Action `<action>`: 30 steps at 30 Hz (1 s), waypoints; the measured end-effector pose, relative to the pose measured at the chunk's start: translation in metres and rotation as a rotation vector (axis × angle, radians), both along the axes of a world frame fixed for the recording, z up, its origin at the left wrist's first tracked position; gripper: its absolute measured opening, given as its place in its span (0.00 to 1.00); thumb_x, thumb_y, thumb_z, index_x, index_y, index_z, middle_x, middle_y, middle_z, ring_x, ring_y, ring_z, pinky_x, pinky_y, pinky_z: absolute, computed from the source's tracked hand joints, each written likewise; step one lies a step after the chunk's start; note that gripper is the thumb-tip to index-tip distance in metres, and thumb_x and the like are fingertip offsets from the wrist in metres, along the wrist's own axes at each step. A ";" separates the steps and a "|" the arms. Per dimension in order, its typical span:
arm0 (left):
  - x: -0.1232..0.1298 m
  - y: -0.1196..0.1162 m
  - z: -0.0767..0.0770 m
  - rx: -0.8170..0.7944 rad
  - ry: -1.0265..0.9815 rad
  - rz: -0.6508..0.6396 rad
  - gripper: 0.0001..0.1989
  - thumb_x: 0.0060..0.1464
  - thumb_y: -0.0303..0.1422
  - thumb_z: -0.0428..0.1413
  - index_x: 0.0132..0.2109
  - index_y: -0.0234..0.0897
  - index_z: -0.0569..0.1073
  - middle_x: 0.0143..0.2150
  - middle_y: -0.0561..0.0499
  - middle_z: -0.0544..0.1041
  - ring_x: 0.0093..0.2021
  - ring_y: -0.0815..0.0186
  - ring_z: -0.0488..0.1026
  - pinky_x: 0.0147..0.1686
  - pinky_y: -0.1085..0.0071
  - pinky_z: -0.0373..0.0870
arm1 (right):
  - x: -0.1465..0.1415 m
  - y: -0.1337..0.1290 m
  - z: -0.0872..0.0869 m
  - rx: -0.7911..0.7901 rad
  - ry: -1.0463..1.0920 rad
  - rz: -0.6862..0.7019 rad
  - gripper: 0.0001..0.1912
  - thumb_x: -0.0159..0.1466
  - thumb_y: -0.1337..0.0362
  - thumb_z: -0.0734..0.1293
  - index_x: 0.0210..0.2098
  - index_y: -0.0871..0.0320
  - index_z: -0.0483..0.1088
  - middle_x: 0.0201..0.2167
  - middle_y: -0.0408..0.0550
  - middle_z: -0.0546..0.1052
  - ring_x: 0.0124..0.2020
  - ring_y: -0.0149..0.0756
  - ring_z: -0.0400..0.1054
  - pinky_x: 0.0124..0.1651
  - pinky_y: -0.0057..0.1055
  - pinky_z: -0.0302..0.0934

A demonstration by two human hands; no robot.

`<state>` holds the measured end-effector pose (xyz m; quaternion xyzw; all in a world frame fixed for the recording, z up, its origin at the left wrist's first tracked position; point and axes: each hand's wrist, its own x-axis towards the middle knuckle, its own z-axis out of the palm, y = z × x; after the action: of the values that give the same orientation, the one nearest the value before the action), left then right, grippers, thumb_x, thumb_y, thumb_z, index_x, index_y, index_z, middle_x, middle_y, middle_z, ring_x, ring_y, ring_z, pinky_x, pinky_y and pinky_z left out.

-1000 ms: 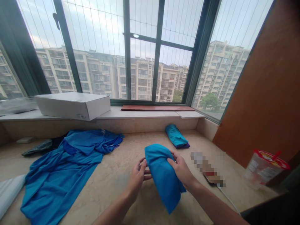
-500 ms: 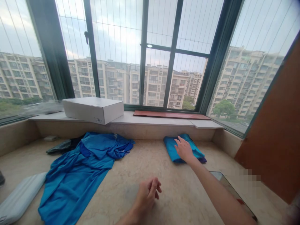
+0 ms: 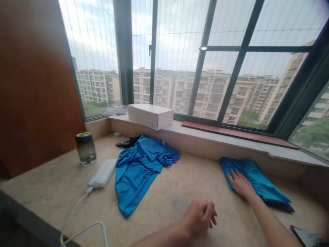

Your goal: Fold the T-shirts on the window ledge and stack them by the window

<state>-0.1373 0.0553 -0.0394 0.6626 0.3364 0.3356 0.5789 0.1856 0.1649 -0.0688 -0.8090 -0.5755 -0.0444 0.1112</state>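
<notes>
My right hand (image 3: 241, 184) lies spread on a folded blue garment (image 3: 264, 181) at the right, its fingers apart on the fabric. A darker purple-blue edge shows under that garment. Nearer the camera, my left hand (image 3: 200, 216) hovers over or rests on the stone surface (image 3: 177, 192), fingers curled loosely together; whether something is inside cannot be made out. To its left, a rumpled blue garment (image 3: 141, 168) is spread out, with a dark cloth (image 3: 127, 142) partly under its far end.
A white power bank (image 3: 102, 174) with a cable (image 3: 74, 209) and a dark bottle (image 3: 86, 148) stand left. On the window ledge (image 3: 218, 137) are a white box (image 3: 150, 116) and a reddish board (image 3: 239, 133). A dark-edged flat device (image 3: 303, 236) lies lower right.
The view has turned left, so everything appears shifted right, and the bottle and cable have come into view. My right hand still lies on the folded garment, and my left hand remains curled.
</notes>
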 end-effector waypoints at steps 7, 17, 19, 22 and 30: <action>-0.008 0.007 0.009 0.161 0.011 0.119 0.34 0.64 0.60 0.41 0.33 0.38 0.77 0.28 0.44 0.79 0.26 0.62 0.72 0.30 0.68 0.67 | -0.027 -0.020 0.001 0.191 -0.009 0.121 0.34 0.68 0.48 0.50 0.59 0.61 0.73 0.68 0.63 0.65 0.71 0.59 0.55 0.69 0.59 0.51; -0.112 0.098 0.103 0.283 -0.134 0.515 0.12 0.62 0.38 0.61 0.49 0.37 0.77 0.57 0.42 0.75 0.57 0.53 0.72 0.60 0.52 0.67 | -0.165 -0.133 0.005 0.296 0.251 0.660 0.24 0.71 0.46 0.58 0.52 0.49 0.80 0.62 0.53 0.74 0.62 0.55 0.70 0.62 0.54 0.67; -0.124 0.101 0.112 0.280 -0.155 0.528 0.16 0.65 0.40 0.58 0.56 0.37 0.74 0.59 0.44 0.74 0.54 0.55 0.74 0.54 0.52 0.73 | -0.172 -0.135 0.014 0.288 0.296 0.661 0.23 0.72 0.47 0.59 0.52 0.49 0.79 0.62 0.53 0.75 0.62 0.54 0.69 0.64 0.55 0.65; -0.129 0.095 0.120 0.304 -0.152 0.545 0.18 0.66 0.40 0.58 0.59 0.37 0.72 0.58 0.44 0.74 0.53 0.56 0.75 0.51 0.54 0.76 | -0.174 -0.133 0.025 0.312 0.364 0.664 0.21 0.72 0.48 0.60 0.51 0.48 0.80 0.60 0.53 0.76 0.62 0.54 0.69 0.65 0.57 0.63; -0.129 0.107 0.134 0.428 0.030 0.530 0.13 0.65 0.38 0.59 0.52 0.35 0.75 0.51 0.45 0.78 0.48 0.58 0.77 0.49 0.56 0.76 | -0.173 -0.137 0.026 0.311 0.546 0.631 0.21 0.69 0.47 0.63 0.54 0.49 0.78 0.59 0.54 0.76 0.62 0.56 0.68 0.67 0.59 0.59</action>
<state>-0.2666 0.1624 0.0943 0.6635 0.4272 0.5275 0.3146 0.0127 0.0278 -0.0428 -0.5493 -0.7304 0.1209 0.3875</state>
